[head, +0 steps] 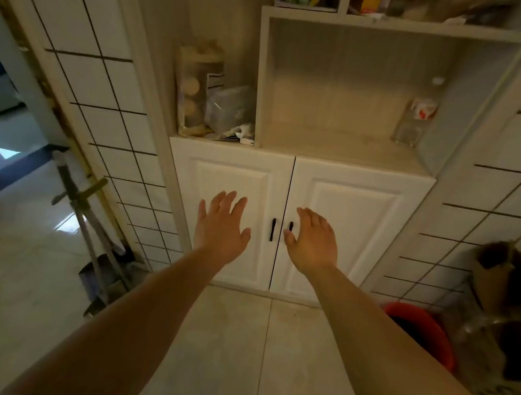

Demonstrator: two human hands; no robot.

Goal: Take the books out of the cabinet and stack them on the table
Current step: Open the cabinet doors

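Empty hands (pixel 266 232) before closed cabinet (pixel 355 208) doors

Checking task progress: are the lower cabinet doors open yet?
No. Both white cabinet doors are shut, meeting at the centre seam, and the left hand and right hand are open and empty in front of them.

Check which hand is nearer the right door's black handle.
Right. The right hand has its thumb just beside the right door's handle, partly covering it. The left hand hovers over the left door, beyond the other handle.
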